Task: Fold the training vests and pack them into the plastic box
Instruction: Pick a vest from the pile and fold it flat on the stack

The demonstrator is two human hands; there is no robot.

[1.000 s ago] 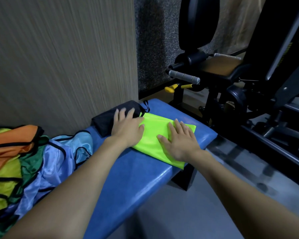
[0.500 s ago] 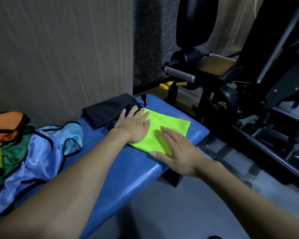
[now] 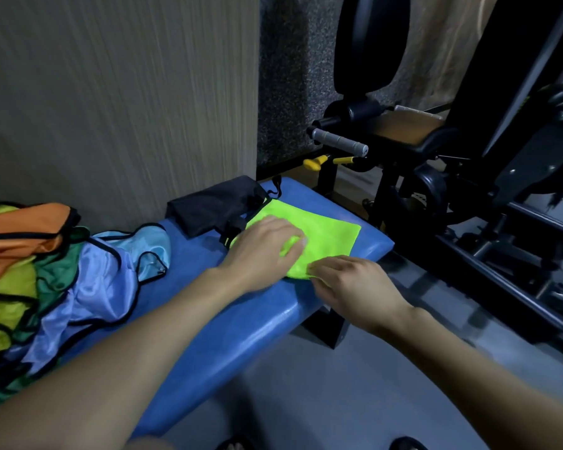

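A folded neon green vest [image 3: 329, 233] lies on the far end of the blue padded bench [image 3: 241, 313]. My left hand [image 3: 264, 251] lies over the vest's left part, its fingers curled into bunched fabric. At the vest's near corner, my right hand [image 3: 351, 287] pinches the edge with bent fingers. A loose pile of vests [image 3: 46, 280] in orange, yellow, green and light blue covers the bench's left end. No plastic box is in view.
A folded black cloth [image 3: 215, 206] sits against the wall behind the green vest. A black gym machine [image 3: 436, 157] with a grey handle stands close to the bench's right end. Grey floor lies below the bench's near edge.
Both hands lay flat on the vest before; now their fingers curl into the fabric. My right hand slid back to the vest's near corner and my left hand shifted slightly right.
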